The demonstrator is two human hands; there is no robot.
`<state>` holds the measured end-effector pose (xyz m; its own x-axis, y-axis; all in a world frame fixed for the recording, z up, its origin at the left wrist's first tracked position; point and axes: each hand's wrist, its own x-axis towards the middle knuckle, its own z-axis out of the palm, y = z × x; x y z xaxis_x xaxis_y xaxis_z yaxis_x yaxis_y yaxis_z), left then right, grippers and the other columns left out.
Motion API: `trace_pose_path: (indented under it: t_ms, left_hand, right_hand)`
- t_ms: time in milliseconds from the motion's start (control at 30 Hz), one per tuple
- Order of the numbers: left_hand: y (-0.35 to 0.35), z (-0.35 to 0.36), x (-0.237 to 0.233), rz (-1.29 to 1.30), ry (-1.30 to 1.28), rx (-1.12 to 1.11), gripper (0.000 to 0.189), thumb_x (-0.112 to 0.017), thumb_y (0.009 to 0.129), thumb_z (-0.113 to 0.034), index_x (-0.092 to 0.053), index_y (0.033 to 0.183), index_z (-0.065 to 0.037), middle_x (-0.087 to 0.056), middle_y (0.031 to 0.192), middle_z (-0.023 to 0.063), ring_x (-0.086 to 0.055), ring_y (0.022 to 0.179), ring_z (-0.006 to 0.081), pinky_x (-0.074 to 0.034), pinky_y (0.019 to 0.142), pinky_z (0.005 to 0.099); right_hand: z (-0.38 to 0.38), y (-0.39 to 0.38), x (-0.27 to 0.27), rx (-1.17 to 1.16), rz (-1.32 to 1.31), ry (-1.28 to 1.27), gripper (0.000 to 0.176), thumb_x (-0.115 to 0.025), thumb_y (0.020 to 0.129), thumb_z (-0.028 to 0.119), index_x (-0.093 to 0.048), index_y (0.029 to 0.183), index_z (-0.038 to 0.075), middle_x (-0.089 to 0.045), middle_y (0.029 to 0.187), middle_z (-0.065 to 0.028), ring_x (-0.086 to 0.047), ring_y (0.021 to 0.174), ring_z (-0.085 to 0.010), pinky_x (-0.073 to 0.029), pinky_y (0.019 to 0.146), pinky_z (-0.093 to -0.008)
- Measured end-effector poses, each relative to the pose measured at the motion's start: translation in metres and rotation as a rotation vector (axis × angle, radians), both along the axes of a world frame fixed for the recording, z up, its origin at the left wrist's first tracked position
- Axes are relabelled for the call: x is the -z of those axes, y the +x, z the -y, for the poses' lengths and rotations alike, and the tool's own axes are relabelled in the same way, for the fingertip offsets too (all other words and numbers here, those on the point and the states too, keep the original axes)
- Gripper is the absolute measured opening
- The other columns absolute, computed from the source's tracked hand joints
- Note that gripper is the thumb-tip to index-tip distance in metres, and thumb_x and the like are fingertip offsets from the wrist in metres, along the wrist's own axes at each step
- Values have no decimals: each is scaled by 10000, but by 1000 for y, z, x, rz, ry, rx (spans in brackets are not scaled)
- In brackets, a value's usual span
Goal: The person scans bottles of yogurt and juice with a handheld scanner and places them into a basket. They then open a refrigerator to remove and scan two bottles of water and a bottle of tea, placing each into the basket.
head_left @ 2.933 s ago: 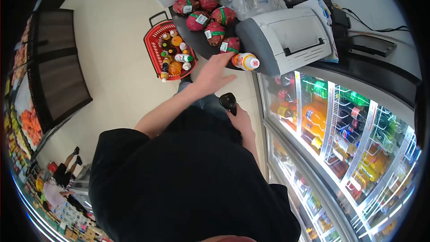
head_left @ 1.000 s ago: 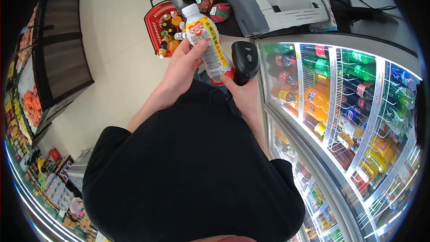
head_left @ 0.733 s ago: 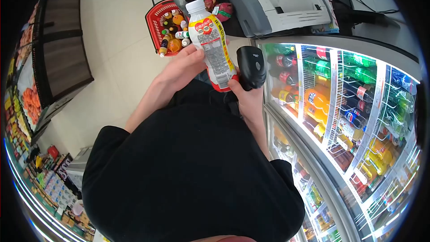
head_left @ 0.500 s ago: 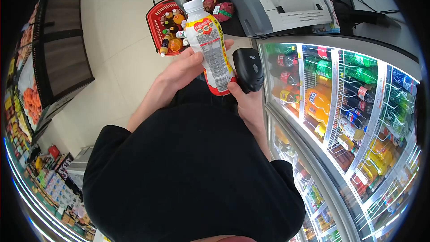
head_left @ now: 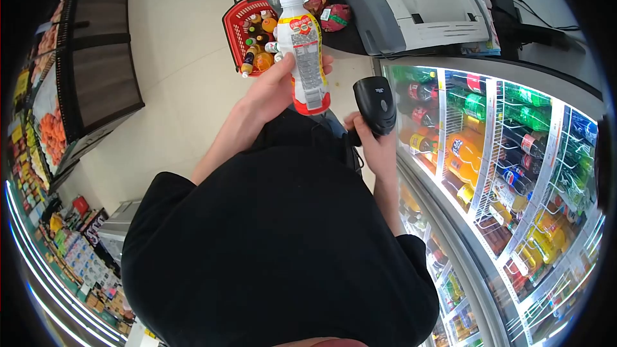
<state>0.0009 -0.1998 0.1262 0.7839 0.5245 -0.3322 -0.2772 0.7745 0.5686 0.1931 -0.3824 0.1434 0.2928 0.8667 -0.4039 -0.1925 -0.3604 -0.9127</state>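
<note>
My left hand point(head_left: 273, 87) is wrapped round a white drink bottle point(head_left: 306, 58) with a yellow and red label and a white cap. The bottle is nearly upright in view, its printed panel and barcode facing me. In my right hand point(head_left: 376, 141) is a black handheld barcode scanner point(head_left: 374, 104), gripped by its handle, which my fingers mostly hide. The scanner is to the right of the bottle, apart from it. Past the bottle, a red shopping basket point(head_left: 229, 33) holds several bottled drinks.
Several wrapped dragon fruits point(head_left: 335, 18) lie on a dark counter beside a grey and white machine point(head_left: 411, 13). To the right stands a lit drinks fridge point(head_left: 475, 148) with shelved bottles. A dark-sided produce stand point(head_left: 103, 58) is at left, with pale floor tiles point(head_left: 180, 90) between.
My right hand has drawn the scanner to the right, away from the bottle's lower end. My left hand still holds the bottle, now slightly higher and more upright. The whole view has shifted a little.
</note>
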Motion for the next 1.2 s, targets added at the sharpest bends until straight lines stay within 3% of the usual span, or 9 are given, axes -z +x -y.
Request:
trace_pose_path:
  t_ms: [67,133,167,267,400,500,900,1000,1200]
  left_hand:
    - [-7,-6,8,-33,6,1,788,-516,1028,-588,-347,1551,-23,-508,1506,162,-505,1387,304,-433,1146,513]
    - [-12,-12,9,-87,27,13,770,-510,1039,-571,-340,1553,-23,-511,1503,159,-524,1367,292,-446,1137,497]
    - [-13,-15,7,-129,35,3,706,-504,1059,-529,-384,1529,-16,-556,1460,148,-565,1321,266,-465,1119,476]
    - [-16,-23,18,-329,64,52,658,-576,1041,-501,-463,1477,-21,-636,1338,131,-618,1249,237,-504,1058,444]
    - [-11,-19,15,-447,-17,41,609,-522,1074,-453,-464,1480,-3,-655,1330,159,-656,1205,258,-526,1043,437]
    - [-15,-16,25,-431,-57,71,615,-522,1075,-455,-452,1486,-3,-653,1329,169,-662,1194,254,-542,1014,424]
    - [-9,-16,20,-452,-66,74,611,-518,1079,-454,-438,1495,-14,-658,1319,172,-663,1195,251,-535,1023,416]
    - [-11,-16,27,-420,-57,99,668,-596,1037,-487,-475,1478,-1,-654,1330,154,-653,1201,225,-525,1018,400]
    - [-9,-15,27,-443,-66,114,666,-598,1036,-486,-475,1482,-6,-656,1326,152,-652,1198,221,-525,1014,395]
  right_hand:
    - [6,14,-1,-131,97,-54,270,-777,927,170,-696,1096,-25,-734,874,-61,-685,831,-147,-543,780,-337]
    - [-4,21,-36,-289,239,-104,310,-801,896,171,-683,1108,-22,-727,837,-49,-681,804,-152,-539,756,-344]
    - [-8,21,-44,-323,290,-100,346,-835,838,175,-664,1084,2,-717,811,-98,-704,771,-239,-533,736,-363]
    - [-12,19,-60,-462,460,-129,364,-862,810,183,-672,1067,9,-708,792,-126,-701,754,-309,-527,716,-366]
    - [-11,22,-67,-651,605,-188,403,-841,741,160,-646,1072,37,-717,884,-184,-694,842,-407,-526,729,-433]
    - [-13,20,-76,-657,642,-201,376,-790,764,147,-619,1083,46,-709,883,-177,-687,878,-403,-523,766,-477]
    - [-11,20,-68,-626,701,12,391,-785,778,156,-670,1141,65,-699,990,-135,-671,967,-352,-516,870,-448]
    - [-9,20,-63,-599,676,73,452,-763,740,122,-672,1179,68,-698,1029,-136,-657,1004,-370,-521,872,-447]
    - [-11,19,-66,-662,650,18,417,-769,749,136,-674,1148,62,-702,1017,-137,-668,975,-370,-526,844,-453]
